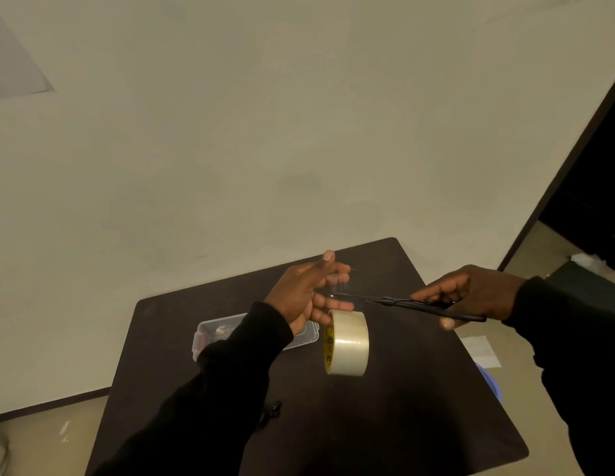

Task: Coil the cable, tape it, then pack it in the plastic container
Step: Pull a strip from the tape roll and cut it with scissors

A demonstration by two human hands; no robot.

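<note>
My left hand (307,290) is raised above the dark table (402,424) and grips a roll of clear tape (347,342), which hangs below its fingers. A clear strip of tape (340,281) stretches up from the roll to the upper fingers. My right hand (471,293) holds black scissors (412,304), their blades pointing left at the strip. The clear plastic container (213,333) lies on the table behind my left forearm, partly hidden. A black cable end (273,408) peeks out beside my left sleeve; the rest of the cable is hidden.
The table stands close to a plain wall. On the floor to the right lie a white sheet (481,350) and a blue basin rim (491,384). A dark doorway (587,201) opens at far right.
</note>
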